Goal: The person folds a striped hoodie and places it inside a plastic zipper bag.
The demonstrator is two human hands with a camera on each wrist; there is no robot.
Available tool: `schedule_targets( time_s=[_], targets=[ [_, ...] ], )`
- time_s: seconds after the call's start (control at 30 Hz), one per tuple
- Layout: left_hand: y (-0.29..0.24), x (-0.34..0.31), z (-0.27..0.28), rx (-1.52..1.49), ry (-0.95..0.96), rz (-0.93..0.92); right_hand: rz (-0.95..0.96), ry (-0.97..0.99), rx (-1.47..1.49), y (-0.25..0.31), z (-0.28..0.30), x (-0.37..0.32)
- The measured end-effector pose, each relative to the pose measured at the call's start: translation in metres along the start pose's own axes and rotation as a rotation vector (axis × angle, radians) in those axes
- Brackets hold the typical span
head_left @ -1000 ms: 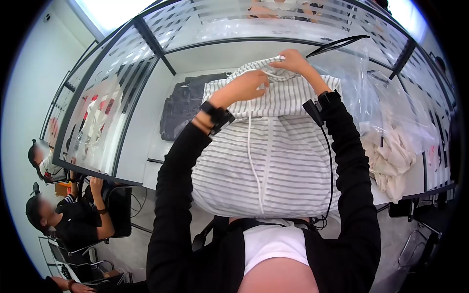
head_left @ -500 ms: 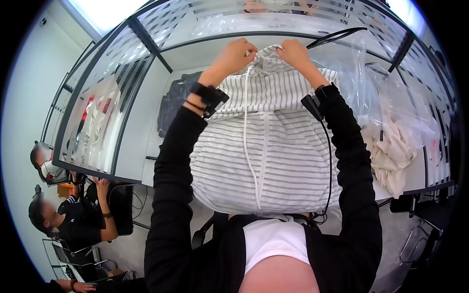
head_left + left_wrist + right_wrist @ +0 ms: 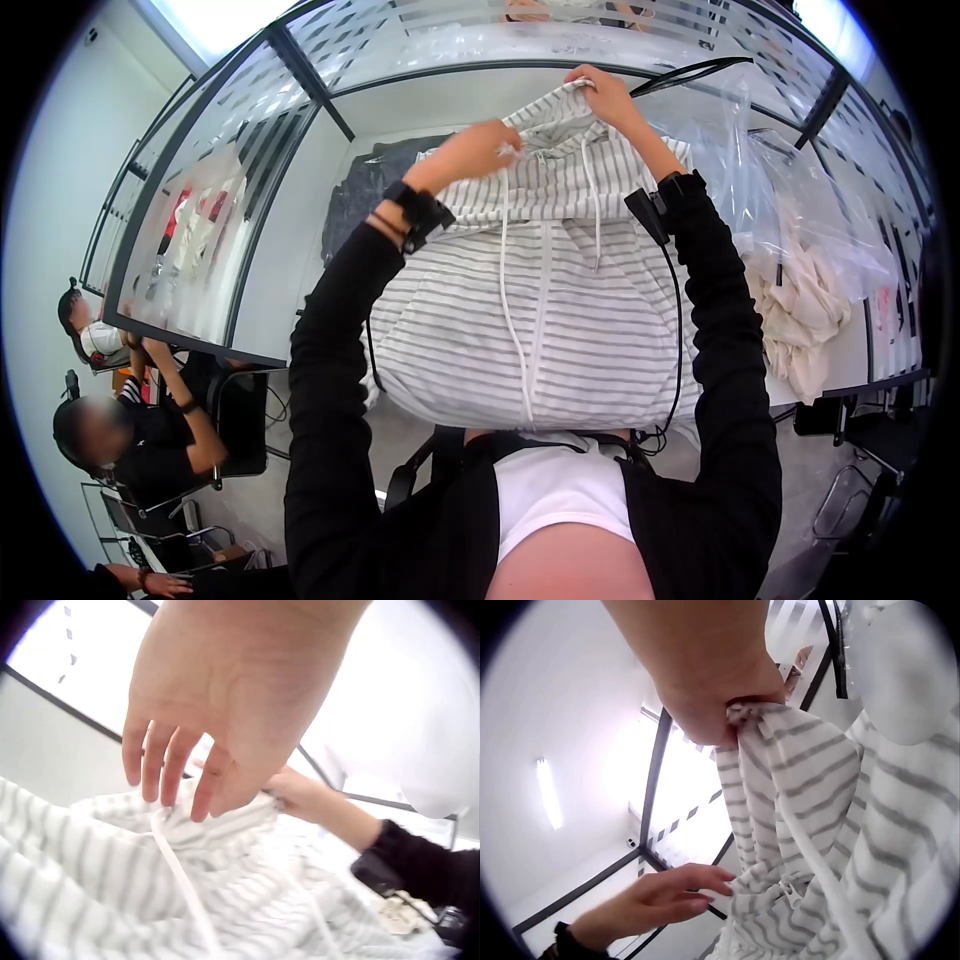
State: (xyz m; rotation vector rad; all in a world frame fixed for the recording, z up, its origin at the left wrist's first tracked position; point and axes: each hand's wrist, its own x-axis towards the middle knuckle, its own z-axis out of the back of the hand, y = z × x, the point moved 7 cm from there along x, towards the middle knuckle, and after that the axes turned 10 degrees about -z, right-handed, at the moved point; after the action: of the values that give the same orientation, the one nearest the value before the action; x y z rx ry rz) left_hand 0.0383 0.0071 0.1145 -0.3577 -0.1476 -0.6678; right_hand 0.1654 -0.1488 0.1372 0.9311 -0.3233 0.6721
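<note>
A white zip-up hoodie (image 3: 470, 330) with grey stripes lies spread on the table, its front facing up. One white drawstring (image 3: 504, 270) runs down its front; the other (image 3: 590, 190) hangs shorter, to the right. My right hand (image 3: 606, 98) pinches the edge of the hood (image 3: 810, 757) and holds it raised at the far side. On the hood's left side is my left hand (image 3: 476, 154), blurred in the head view. Its fingers (image 3: 171, 765) stretch out, with fingertips right at the fabric and the drawstring's upper end.
Dark grey folded clothing (image 3: 350, 200) lies to the left of the hoodie. Clear plastic bags (image 3: 740, 170) and a cream garment (image 3: 800, 310) lie at right. Framed partitions (image 3: 290, 70) border the table. A black cable (image 3: 679, 330) hangs from my right wrist. Seated people (image 3: 160, 430) are at left.
The right hand has lifted the hood edge farther up and away. My left hand rose to the hood's far edge, then came back nearer. The right drawstring now hangs in sight.
</note>
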Motion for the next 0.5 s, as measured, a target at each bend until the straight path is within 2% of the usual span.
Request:
schedule_targets(
  time_s=[0.03, 0.13, 0.17, 0.27, 0.3, 0.33, 0.4, 0.5],
  targets=[
    [0.021, 0.001, 0.001, 0.046, -0.001, 0.076, -0.097, 0.047, -0.021, 0.000, 0.000, -0.002],
    [0.073, -0.001, -0.011, 0.255, -0.103, 0.052, 0.006, -0.024, -0.021, 0.014, 0.007, -0.009],
    [0.088, 0.004, -0.022, 0.042, 0.004, 0.082, -0.022, 0.028, -0.062, 0.016, 0.006, -0.010],
    [0.076, 0.004, -0.032, -0.098, 0.207, 0.265, -0.117, 0.145, -0.199, 0.016, 0.004, -0.011],
    [0.071, 0.008, -0.027, -0.057, 0.200, 0.266, -0.150, 0.158, -0.253, 0.013, 0.004, -0.011],
    [0.079, 0.012, -0.021, 0.037, 0.085, 0.233, -0.183, 0.171, -0.306, 0.008, 0.003, -0.010],
    [0.105, 0.017, -0.003, 0.224, -0.152, 0.169, -0.160, 0.052, -0.502, 0.001, 0.012, -0.003],
    [0.094, 0.024, 0.057, 0.356, -0.393, 0.148, -0.116, -0.007, -0.699, -0.005, 0.024, 0.005]
  ],
)
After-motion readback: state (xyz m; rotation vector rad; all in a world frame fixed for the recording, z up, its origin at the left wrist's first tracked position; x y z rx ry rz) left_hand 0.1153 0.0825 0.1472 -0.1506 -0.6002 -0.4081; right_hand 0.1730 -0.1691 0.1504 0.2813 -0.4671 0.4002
